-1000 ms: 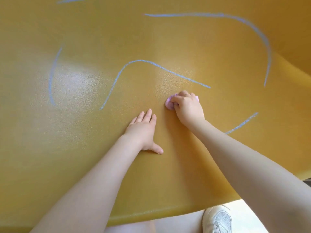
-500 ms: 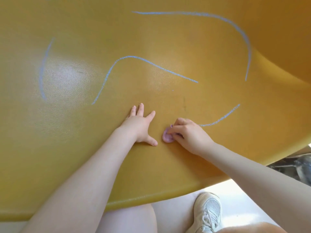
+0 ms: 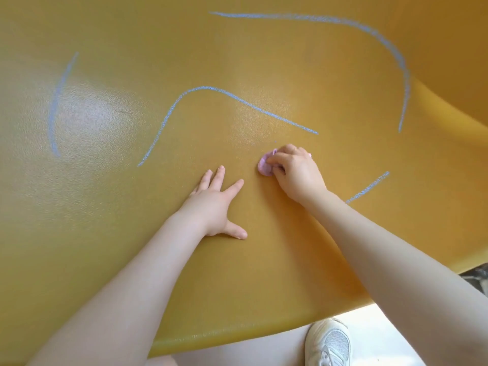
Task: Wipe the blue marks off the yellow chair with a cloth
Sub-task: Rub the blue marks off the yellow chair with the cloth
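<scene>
Yellow plastic fills nearly the whole view: the textured seat of the yellow chair (image 3: pixel 237 273), with four blue marks visible on it. A long S-shaped mark (image 3: pixel 211 89) runs across the middle, a wide arc (image 3: pixel 390 48) curves over the upper right, a shorter curved stroke (image 3: pixel 56 107) sits at the left, and a short dash (image 3: pixel 369 186) lies at the right, partly hidden behind the forearm. The one cloth (image 3: pixel 264 167), small and pink, is bunched against the seat just below the right end of the S-shaped mark, not touching it. The right hand (image 3: pixel 295 173) pinches it, fingers curled over the wad and pressing it down. The left hand (image 3: pixel 211 204) holds nothing; it lies flat with fingers spread and straight, bracing on the seat just beside the cloth. By my judgement the wiping is at an early stage, since all four marks look whole. The next move calls for sliding the cloth up onto the nearest line and rubbing firmly along it. Below the seat edge, one white shoe (image 3: pixel 328 343) stands on a pale floor.
</scene>
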`<state>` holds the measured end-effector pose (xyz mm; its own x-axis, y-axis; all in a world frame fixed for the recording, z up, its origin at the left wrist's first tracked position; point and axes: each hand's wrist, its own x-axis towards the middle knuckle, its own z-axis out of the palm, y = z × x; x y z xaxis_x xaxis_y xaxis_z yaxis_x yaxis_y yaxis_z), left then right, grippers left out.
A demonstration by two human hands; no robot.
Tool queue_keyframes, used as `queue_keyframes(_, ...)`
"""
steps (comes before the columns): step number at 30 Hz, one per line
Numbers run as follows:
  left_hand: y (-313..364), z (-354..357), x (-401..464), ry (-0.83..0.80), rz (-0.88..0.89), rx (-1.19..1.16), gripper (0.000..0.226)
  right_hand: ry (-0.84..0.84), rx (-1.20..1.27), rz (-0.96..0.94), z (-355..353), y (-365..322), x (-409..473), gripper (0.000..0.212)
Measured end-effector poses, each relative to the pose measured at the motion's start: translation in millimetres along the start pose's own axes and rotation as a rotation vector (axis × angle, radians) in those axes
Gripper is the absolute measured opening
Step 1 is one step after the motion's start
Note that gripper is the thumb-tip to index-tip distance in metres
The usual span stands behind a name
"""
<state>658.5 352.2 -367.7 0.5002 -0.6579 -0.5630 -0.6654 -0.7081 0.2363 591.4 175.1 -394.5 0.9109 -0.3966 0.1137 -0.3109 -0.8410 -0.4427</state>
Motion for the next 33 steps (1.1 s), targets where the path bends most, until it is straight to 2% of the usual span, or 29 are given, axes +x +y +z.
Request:
queue_keyframes(6, 5, 4, -9, 0.038, 0.003, -0.036, 0.108, -0.212, 0.007, -0.113, -32, 5, -91, 0.018)
queue_keyframes(9, 16, 9, -9, 0.071, 0.060, -0.031, 0.107, -0.261, -0.015, -0.156, -43, 7, -113, 0.017)
queue_keyframes(13, 25, 5, -3, 0.043, 0.066, -0.012, 0.111, -0.207, -0.039, -0.136, -38, 7, -105, 0.018)
queue_keyframes(16, 27, 2, 1, 0.024, 0.052, 0.012, 0.114, -0.091, -0.072, -0.075, -30, 14, -74, 0.034)
queue_keyframes(18, 26, 3, 2, 0.020, 0.052, 0.012, 0.115, -0.036, -0.110, 0.000, -27, 17, -50, 0.026)
queue_keyframes(21, 25, 4, 2, 0.026, 0.056, -0.003, 0.115, -0.049, -0.131, 0.145, -26, 22, -19, 0.042)
queue_keyframes(22, 24, 4, 2, 0.026, 0.054, -0.007, 0.115, -0.042, -0.143, 0.150, -26, 23, -14, 0.039)
queue_keyframes(24, 25, 2, 3, 0.023, 0.045, -0.001, 0.117, -0.018, -0.138, 0.119, -25, 24, -14, 0.027)
queue_keyframes(28, 26, 1, 2, 0.023, 0.042, 0.000, 0.118, -0.035, -0.064, 0.001, -36, 19, -51, 0.028)
queue_keyframes(33, 28, 0, 1, -0.004, 0.030, -0.015, 0.118, -0.261, 0.038, -0.152, -67, 23, -129, 0.031)
